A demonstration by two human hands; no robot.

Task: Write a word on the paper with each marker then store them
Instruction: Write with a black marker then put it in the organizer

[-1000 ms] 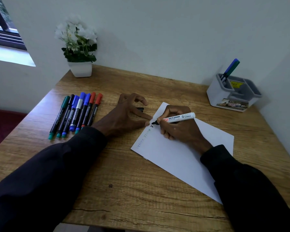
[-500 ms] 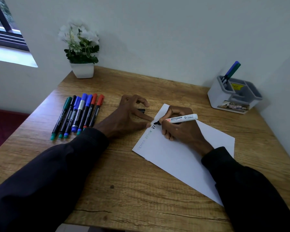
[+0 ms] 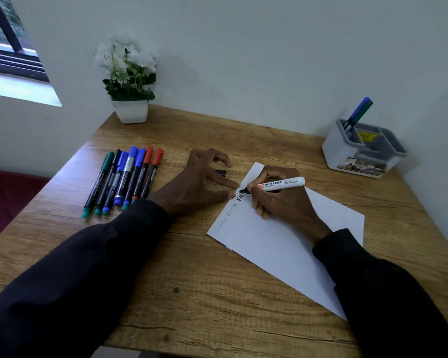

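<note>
A white sheet of paper (image 3: 282, 244) lies angled on the wooden desk (image 3: 204, 293). My right hand (image 3: 282, 200) grips a white whiteboard marker (image 3: 282, 183) with its black tip on the paper's upper left edge, beside fresh black letters. Two faint words in blue and green run down that edge. My left hand (image 3: 199, 182) rests on the desk with spread fingertips pressing the paper's edge. A black cap (image 3: 221, 173) lies under that hand. Several capped markers (image 3: 124, 179), green, black, blue and red, lie in a row to the left.
A white and grey desk organizer (image 3: 344, 153) stands at the back right with a blue pen and a green pen (image 3: 358, 112) upright in it. A white pot of flowers (image 3: 130, 109) stands at the back left corner. Walls close off the back and right.
More black letters have appeared on the paper as my right hand moved the marker tip slightly. My left hand has stayed in place.
</note>
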